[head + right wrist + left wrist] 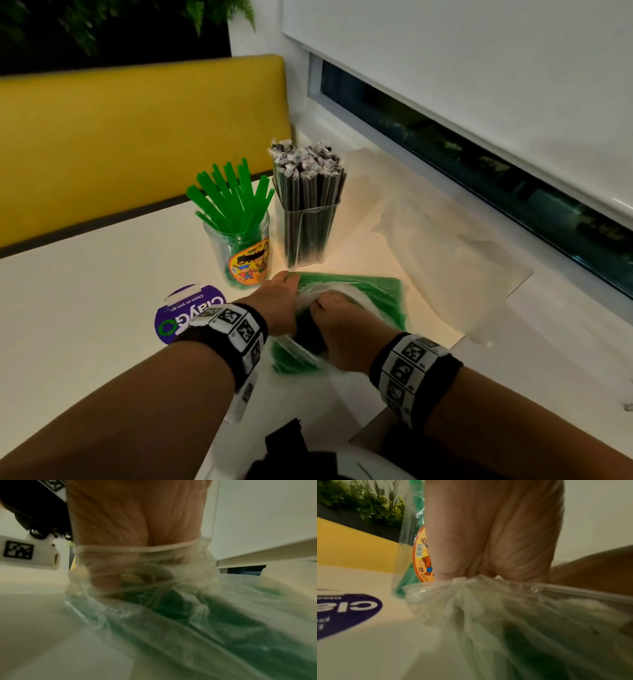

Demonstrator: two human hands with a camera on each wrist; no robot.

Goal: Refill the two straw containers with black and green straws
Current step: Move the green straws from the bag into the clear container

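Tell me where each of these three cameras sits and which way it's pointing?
Head: worn on the head, looking down at the table; both forearms, left hand and right hand show.
Left wrist: low by the table, facing along the left hand at the plastic bag of green straws; the palm shows.
Right wrist: facing along the right hand, which reaches into the bag.
Shared: head and left wrist views both show the labelled jar.

Straw bag before two containers
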